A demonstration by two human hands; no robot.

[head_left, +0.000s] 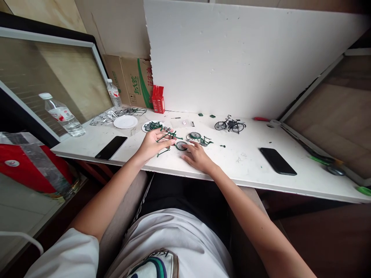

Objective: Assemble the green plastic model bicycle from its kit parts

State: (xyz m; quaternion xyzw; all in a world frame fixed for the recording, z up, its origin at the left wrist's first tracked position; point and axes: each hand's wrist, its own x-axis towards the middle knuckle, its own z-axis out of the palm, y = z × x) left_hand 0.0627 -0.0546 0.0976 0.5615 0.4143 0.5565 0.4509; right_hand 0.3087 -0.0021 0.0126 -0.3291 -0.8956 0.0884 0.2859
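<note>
Between the thumb and fingers of my left hand (pixel 153 143) is a green model bicycle frame (pixel 174 135), held up above the table. My right hand (pixel 198 156) is just to its right, with fingertips at the edge of a small spoked wheel (pixel 181 145) with a green rim. The right thumb and fingers are apart. Behind that hand lie another green wheel (pixel 195 135) and a green part of a model bicycle (pixel 205 141). More green parts (pixel 153 126) rest on a white plate (pixel 143 128) behind my left hand.
A finished-looking black model bicycle (pixel 231 124) stands at the back right. Phones lie left (pixel 111 148) and right (pixel 277 161). Toward the left are a white lid-like disc (pixel 125 121), a water bottle (pixel 65 116) and black sprues (pixel 130 112). A red box (pixel 158 99) stands behind.
</note>
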